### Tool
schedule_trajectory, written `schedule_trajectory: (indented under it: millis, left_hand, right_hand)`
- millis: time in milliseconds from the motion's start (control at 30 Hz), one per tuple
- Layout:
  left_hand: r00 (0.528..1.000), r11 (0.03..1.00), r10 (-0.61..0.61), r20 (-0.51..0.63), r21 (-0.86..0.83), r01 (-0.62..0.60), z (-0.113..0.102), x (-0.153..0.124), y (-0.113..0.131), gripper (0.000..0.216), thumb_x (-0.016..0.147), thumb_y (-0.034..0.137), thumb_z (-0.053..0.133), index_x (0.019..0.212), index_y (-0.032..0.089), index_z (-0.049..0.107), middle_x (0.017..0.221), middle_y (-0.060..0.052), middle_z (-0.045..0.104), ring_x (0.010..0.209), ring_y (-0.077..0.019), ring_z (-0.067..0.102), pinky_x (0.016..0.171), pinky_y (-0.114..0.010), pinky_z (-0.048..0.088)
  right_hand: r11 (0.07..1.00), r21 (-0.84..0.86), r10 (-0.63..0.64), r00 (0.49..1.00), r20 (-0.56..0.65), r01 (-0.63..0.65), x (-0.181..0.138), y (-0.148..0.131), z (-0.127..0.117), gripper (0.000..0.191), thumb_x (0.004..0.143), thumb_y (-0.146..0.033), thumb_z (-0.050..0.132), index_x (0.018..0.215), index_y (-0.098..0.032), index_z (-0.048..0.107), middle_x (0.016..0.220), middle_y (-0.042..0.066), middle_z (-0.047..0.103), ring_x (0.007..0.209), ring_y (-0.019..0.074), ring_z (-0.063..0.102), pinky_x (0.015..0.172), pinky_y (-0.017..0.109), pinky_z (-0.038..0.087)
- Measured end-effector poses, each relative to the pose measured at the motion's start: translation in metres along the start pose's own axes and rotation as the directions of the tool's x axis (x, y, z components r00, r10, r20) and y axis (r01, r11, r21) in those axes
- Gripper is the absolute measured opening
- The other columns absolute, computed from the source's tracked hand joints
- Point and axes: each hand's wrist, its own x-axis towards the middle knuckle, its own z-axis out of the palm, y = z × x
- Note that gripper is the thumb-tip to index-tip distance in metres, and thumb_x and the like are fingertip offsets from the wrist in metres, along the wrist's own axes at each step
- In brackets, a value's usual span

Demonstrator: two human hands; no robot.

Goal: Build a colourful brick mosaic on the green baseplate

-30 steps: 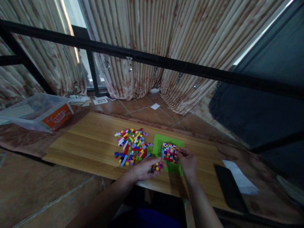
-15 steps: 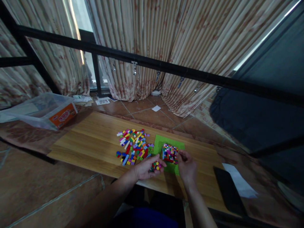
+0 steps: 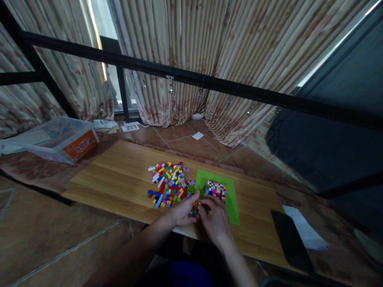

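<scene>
Cupped in my left hand (image 3: 184,211) is a small heap of coloured toy bricks (image 3: 195,208), above the table's near edge. My right hand (image 3: 216,219) reaches over to that heap, its thumb and fingers pinched at the bricks. Whether a brick is between those fingertips I cannot make out. Behind my right hand, a block of many-coloured bricks (image 3: 216,188) stands on the green baseplate (image 3: 232,201); my hand hides its near part. Left of the baseplate, loose bricks (image 3: 170,181) lie scattered on the table.
The wooden table (image 3: 113,179) carries a black flat object (image 3: 291,239) at its right end, beside white paper (image 3: 303,229). A clear plastic box (image 3: 56,139) with an orange label stands at far left. A black metal bar (image 3: 191,79) crosses before the curtains (image 3: 179,36).
My right hand has moved left, from the right side of the brick block to the bricks in my left hand. My left hand has stayed almost in place.
</scene>
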Motion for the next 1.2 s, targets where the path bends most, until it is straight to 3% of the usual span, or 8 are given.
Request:
schedule_trajectory:
  millis: [267, 600, 767, 867, 1000, 1200]
  left_hand:
    - [0.999, 0.999, -0.026, 0.024, 0.038, 0.025, -0.001, 0.001, -0.001, 0.051, 0.066, 0.065, 0.058, 0.08, 0.016, 0.057, 0.054, 0.005, 0.051, 0.042, -0.0059, 0.045, 0.04, -0.017, 0.026]
    - [1.0, 0.998, -0.007, -0.014, 0.059, 0.008, 0.001, -0.002, 0.001, 0.045, 0.069, 0.061, 0.058, 0.08, 0.017, 0.058, 0.063, 0.003, 0.055, 0.047, -0.0057, 0.046, 0.045, -0.017, 0.027]
    - [0.992, 0.991, -0.009, 0.122, 0.136, -0.007, 0.002, -0.008, 0.006, 0.046, 0.075, 0.056, 0.054, 0.082, 0.012, 0.064, 0.067, -0.003, 0.058, 0.051, -0.0056, 0.045, 0.045, -0.017, 0.024]
    - [0.992, 0.987, -0.006, 0.125, 0.159, -0.014, 0.003, -0.01, 0.008, 0.04, 0.076, 0.052, 0.056, 0.084, 0.014, 0.065, 0.069, -0.002, 0.058, 0.05, -0.0047, 0.042, 0.045, -0.017, 0.023]
    - [0.994, 0.989, -0.009, 0.112, 0.15, -0.008, 0.003, -0.01, 0.008, 0.038, 0.076, 0.051, 0.056, 0.083, 0.014, 0.064, 0.069, -0.001, 0.057, 0.049, -0.0043, 0.041, 0.044, -0.017, 0.021]
    - [0.995, 0.99, -0.018, 0.096, 0.144, 0.004, 0.003, -0.01, 0.008, 0.039, 0.076, 0.052, 0.056, 0.082, 0.014, 0.064, 0.068, -0.001, 0.056, 0.047, -0.0035, 0.04, 0.042, -0.017, 0.017]
  right_hand:
    - [0.992, 0.083, 0.09, 0.995, 0.049, -0.094, 0.006, 0.001, 0.004, 0.019, 0.072, -0.02, 0.05, 0.08, -0.021, 0.067, 0.092, 0.006, 0.065, 0.081, 0.0202, 0.061, 0.074, 0.032, 0.045]
    - [0.977, 0.207, 0.062, 0.997, -0.036, -0.053, 0.004, 0.005, 0.002, 0.021, 0.082, -0.032, 0.047, 0.08, -0.019, 0.064, 0.089, 0.007, 0.066, 0.081, 0.0198, 0.06, 0.073, 0.031, 0.044]
    - [0.94, 0.294, 0.223, 0.964, -0.143, -0.173, 0.006, 0.033, -0.018, 0.029, 0.081, -0.04, 0.047, 0.088, -0.017, 0.064, 0.084, 0.008, 0.069, 0.075, 0.0215, 0.063, 0.066, 0.03, 0.046]
    - [0.933, 0.277, 0.288, 0.939, -0.186, -0.231, 0.009, 0.058, -0.029, 0.031, 0.078, -0.041, 0.049, 0.083, -0.016, 0.066, 0.077, 0.009, 0.07, 0.07, 0.0235, 0.064, 0.061, 0.031, 0.046]
    - [0.942, 0.221, 0.302, 0.927, -0.222, -0.253, 0.017, 0.078, -0.031, 0.031, 0.076, -0.04, 0.05, 0.078, -0.015, 0.067, 0.071, 0.008, 0.07, 0.067, 0.0244, 0.064, 0.058, 0.031, 0.046]
    - [0.952, 0.156, 0.297, 0.918, -0.261, -0.263, 0.034, 0.081, -0.023, 0.028, 0.075, -0.036, 0.048, 0.076, -0.016, 0.068, 0.071, 0.007, 0.07, 0.065, 0.0239, 0.065, 0.06, 0.032, 0.047]
